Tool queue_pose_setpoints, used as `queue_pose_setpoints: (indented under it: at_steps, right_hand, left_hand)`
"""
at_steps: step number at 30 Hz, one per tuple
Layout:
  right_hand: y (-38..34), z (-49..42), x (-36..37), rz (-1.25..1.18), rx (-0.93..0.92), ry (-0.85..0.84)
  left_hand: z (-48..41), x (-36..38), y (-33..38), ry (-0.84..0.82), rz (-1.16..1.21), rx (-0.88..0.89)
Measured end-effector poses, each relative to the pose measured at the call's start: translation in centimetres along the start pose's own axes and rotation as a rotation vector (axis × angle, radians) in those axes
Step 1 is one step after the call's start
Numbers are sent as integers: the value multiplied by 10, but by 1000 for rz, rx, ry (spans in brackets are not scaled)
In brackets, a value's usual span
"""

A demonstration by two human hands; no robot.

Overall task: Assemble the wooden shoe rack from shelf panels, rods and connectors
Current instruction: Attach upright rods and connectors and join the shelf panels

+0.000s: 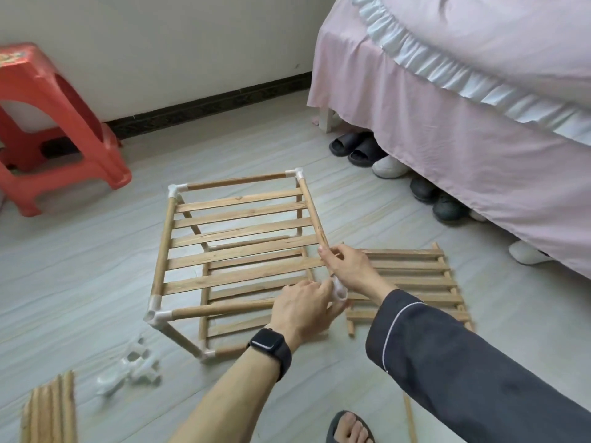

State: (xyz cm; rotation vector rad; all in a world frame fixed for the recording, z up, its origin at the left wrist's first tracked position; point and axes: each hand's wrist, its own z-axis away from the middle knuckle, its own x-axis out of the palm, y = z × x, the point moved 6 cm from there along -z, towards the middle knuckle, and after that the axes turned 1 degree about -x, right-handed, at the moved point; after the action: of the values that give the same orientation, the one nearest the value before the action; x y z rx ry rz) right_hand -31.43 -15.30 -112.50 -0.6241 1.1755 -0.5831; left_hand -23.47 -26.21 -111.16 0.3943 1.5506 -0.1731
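- The step in hand looks like closing the last corner of the upper frame: the half-built rack (163,247) stands at the middle of the floor, and three of its top corners already carry white fittings.
- The open corner is at the rack's five o'clock, where both hands meet.
- The left hand (303,303), wearing a dark watch (268,343), reaches in from six o'clock. Its fingers are curled around a white connector (339,292) at the right end of the front rod (224,309).
- The right hand (350,266), in a dark sleeve, comes in from four o'clock. Thumb and fingers are pinched on the free near end of the side rod (311,212), which runs up to the fitted corner at one o'clock.
- The slatted shelf panel (243,226) lies across the top frame, between the two side rods.
- The rod tip sits just above the connector, not yet in it as far as I can tell.
- The next move, I judge, calls for swinging the rod end down to line up with an open socket, then pushing while the left hand braces the connector.
- A skewed entry could jam or lever the one o'clock joint loose.
- A spare panel (412,278) lies flat at three o'clock, loose connectors (137,367) at seven o'clock, and spare rods (51,410) at the lower left edge.
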Motion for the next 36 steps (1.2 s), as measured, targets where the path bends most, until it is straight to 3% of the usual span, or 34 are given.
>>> queue_pose_setpoints:
  at_steps: [5,8,10,14,16,19,26,32,36]
  right_hand:
    - [-24,-12,4,225,-44,3]
    - [-35,-24,14,319,41,-48]
    - [-38,-26,22,209,93,-103]
    - [-30,-26,30,-316,208,-268]
    - [-31,-24,35,-464,254,-272]
    - [-29,-28,44,-575,184,-185]
    - [-33,-29,45,-746,191,-271]
    - [-44,-28,52,-807,126,-188]
    - [-27,-29,62,-956,174,-275]
  left_hand:
    - [-6,-4,-17,30,-92,70]
    - [-9,-8,-19,0,-49,49]
    - [-6,-8,-19,2,-25,36]
    - [-1,-4,-27,31,-61,23]
    - [-3,-4,-32,36,-82,18]
    - [-7,-2,-35,37,-117,28]
    - [-7,-5,-39,83,-128,-12]
    - [0,-14,-50,129,-122,-110]
    - [3,3,-55,126,-69,-106]
